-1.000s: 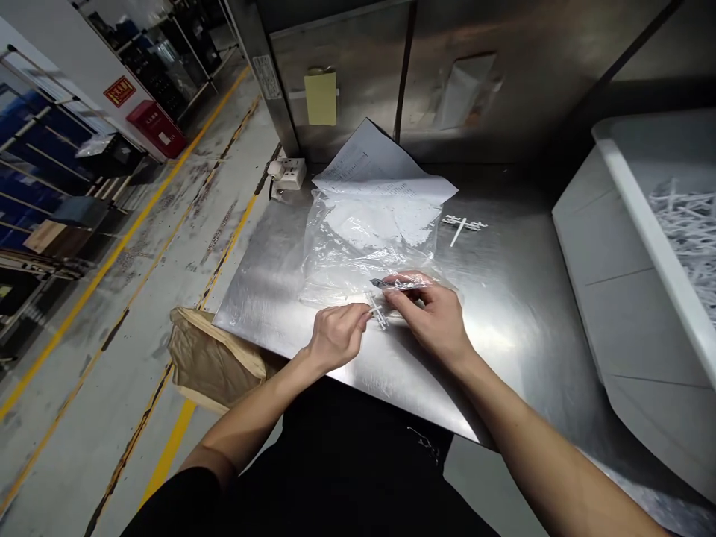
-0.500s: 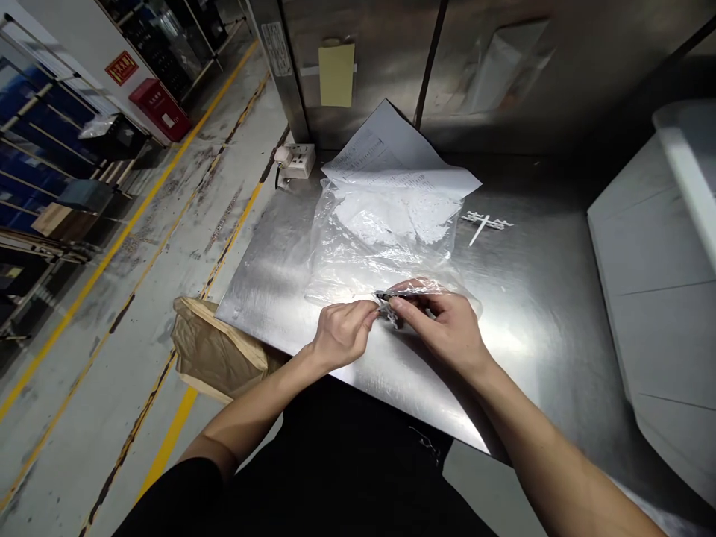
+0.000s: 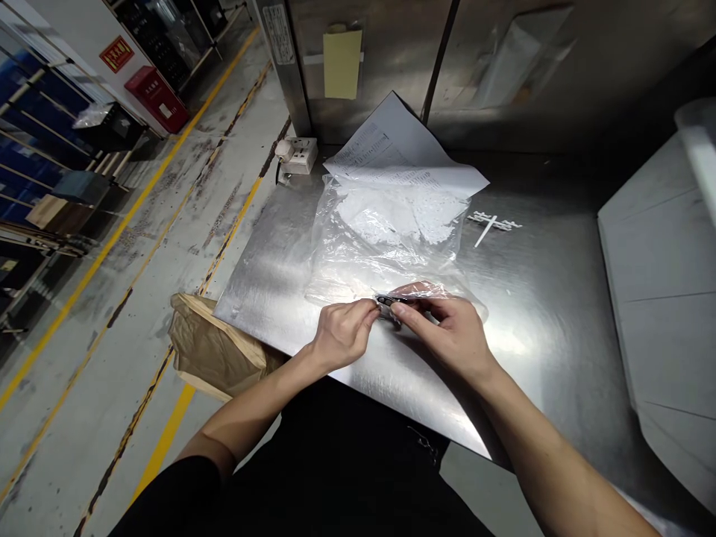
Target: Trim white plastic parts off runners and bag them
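Over the near edge of the steel table, my two hands meet, almost fingertip to fingertip. My left hand (image 3: pixel 347 332) is closed in a pinch at the end of a small pale branched plastic piece (image 3: pixel 391 322), mostly hidden by the fingers. Between thumb and fingers, my right hand (image 3: pixel 447 324) grips a small black tool (image 3: pixel 387 300), its tip against the piece near my left fingertips. A clear plastic bag (image 3: pixel 385 257) full of small white bits lies just beyond both hands. To its right rests a white branched plastic sprue (image 3: pixel 492 224).
A printed paper sheet (image 3: pixel 385 149) sits behind the bag on the steel table (image 3: pixel 262 268). The white power socket (image 3: pixel 302 155) is at the back left corner. A brown paper bag (image 3: pixel 218 347) stands below the left edge; a large grey bin (image 3: pixel 660 298) is on the right.
The black tool shows more between my hands, and the pale piece is more covered. My hands keep nearly the same place; the view has shifted slightly.
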Demonstrator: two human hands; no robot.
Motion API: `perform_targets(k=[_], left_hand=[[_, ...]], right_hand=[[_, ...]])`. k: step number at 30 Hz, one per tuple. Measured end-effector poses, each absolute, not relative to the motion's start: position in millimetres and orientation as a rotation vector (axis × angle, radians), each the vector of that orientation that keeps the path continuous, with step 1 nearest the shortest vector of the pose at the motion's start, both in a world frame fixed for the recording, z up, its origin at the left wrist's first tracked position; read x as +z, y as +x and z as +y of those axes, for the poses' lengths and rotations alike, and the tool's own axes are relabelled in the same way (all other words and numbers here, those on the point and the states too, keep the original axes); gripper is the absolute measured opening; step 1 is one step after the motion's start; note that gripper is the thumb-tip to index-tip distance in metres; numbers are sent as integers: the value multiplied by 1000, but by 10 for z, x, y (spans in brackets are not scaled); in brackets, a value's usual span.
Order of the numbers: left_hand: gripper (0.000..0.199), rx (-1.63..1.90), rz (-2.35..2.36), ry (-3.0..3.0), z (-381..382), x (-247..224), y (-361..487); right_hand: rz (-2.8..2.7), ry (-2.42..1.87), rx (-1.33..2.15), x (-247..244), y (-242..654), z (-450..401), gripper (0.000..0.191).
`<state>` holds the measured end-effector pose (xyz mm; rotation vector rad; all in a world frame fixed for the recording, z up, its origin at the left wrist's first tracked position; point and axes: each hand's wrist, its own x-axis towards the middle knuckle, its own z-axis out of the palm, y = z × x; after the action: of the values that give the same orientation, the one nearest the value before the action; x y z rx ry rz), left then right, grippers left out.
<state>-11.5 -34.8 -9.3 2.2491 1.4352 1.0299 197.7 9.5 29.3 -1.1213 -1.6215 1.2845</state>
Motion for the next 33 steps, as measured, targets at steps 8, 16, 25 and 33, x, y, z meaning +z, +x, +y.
perform_targets(k=[8,16,25,33], left_hand=[[29,1029,1431,2216,-350,-102,-136],[24,1077,1403,2312,-335,-108,-118],[25,1022,1412,2356,-333,-125,-134],[27,1008,1412,2398,-335,-126,-134]], right_hand=[[-1622,-1112,1247,315,1996,99,20],[-1658,-1119,1211,273,1999,92,22],[-1717,-1173,1205,214,2031,96,31],[-1750,-1137,1214,228,2100,124,33]])
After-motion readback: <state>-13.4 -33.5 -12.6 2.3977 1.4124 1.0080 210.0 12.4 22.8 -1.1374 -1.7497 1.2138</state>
